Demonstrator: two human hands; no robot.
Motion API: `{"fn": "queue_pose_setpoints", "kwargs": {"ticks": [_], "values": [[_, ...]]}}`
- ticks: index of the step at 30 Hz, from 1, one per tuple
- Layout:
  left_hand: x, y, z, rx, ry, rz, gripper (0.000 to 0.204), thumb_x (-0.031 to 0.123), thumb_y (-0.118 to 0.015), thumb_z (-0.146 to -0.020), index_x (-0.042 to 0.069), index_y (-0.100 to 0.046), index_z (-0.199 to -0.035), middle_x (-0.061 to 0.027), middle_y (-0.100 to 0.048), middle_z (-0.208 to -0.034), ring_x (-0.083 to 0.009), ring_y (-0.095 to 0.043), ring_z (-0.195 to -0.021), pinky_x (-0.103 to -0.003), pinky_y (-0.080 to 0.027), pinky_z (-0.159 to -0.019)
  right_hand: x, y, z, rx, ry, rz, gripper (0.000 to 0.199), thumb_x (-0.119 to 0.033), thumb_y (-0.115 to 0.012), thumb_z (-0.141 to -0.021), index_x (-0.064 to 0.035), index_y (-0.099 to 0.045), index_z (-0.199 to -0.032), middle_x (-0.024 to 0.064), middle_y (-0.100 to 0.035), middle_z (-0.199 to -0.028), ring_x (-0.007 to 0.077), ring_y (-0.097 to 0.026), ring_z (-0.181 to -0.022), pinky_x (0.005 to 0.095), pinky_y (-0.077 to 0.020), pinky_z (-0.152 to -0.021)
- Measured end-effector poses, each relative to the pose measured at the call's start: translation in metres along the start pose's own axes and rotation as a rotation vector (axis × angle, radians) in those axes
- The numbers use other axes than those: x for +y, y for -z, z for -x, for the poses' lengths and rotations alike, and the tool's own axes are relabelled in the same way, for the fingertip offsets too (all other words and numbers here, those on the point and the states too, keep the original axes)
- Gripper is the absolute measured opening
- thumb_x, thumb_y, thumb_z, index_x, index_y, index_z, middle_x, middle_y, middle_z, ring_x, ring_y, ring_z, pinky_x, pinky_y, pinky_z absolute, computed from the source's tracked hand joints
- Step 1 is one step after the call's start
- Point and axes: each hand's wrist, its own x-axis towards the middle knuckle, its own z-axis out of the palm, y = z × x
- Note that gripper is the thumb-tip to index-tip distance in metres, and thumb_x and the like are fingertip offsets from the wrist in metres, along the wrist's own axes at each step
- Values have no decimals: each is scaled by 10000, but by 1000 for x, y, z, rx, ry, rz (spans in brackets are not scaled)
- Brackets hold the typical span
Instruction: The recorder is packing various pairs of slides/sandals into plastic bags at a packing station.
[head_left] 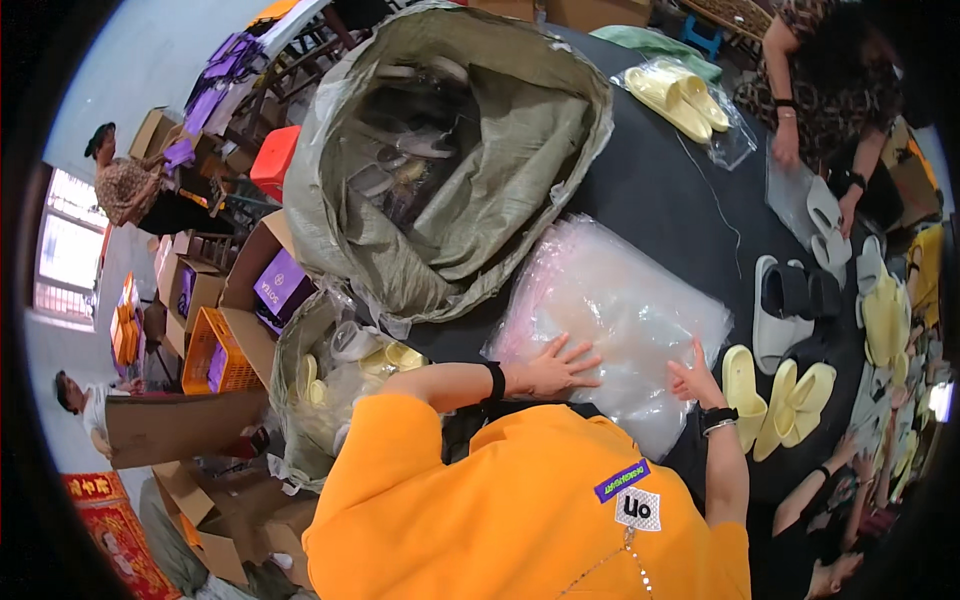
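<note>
A thick stack of clear plastic bags (620, 290) with a pinkish left edge lies on the dark table in front of me. My left hand (555, 368) rests flat on its near left part, fingers spread, holding nothing. At the stack's near right edge is my right hand (697, 380), its index finger stretched out and touching the plastic; some of its other fingers are partly curled. Just right of this hand stand yellow slippers (745, 398), with another yellow pair (795, 408) beside them.
A big woven sack (540, 190) with bagged slippers stands beyond the stack. Another sack (305, 440) sits at left. White and black slippers (775, 310) lie at right, a bagged yellow pair (680, 98) at the far side. Across the table, a person's hands (790, 145) hold slippers and a bag.
</note>
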Motion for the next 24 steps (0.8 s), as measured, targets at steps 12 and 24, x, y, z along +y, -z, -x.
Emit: {"fn": "queue_pose_setpoints", "kwargs": {"ticks": [12,24], "values": [[-241,109,146,1723,1094,1076,399,135,-567,-832,14,-470,-1199,-104,-574,-1048,-196,-558,-878,-292,-440,-714,30,-5,-36,160,185,36,701,-163,-612,-799,-163,-190,-1358,23,-512,-632,106,-490,-494,256,-399,-433],[-271,87,204,2440,940,1371,323,376,-549,-851,114,-550,-1038,-24,-557,-867,-154,-511,-714,-307,-400,-513,48,-9,-42,246,344,80,749,-199,-603,-795,-80,-154,-1382,167,-622,-968,245,-610,-854,325,-476,-692]]}}
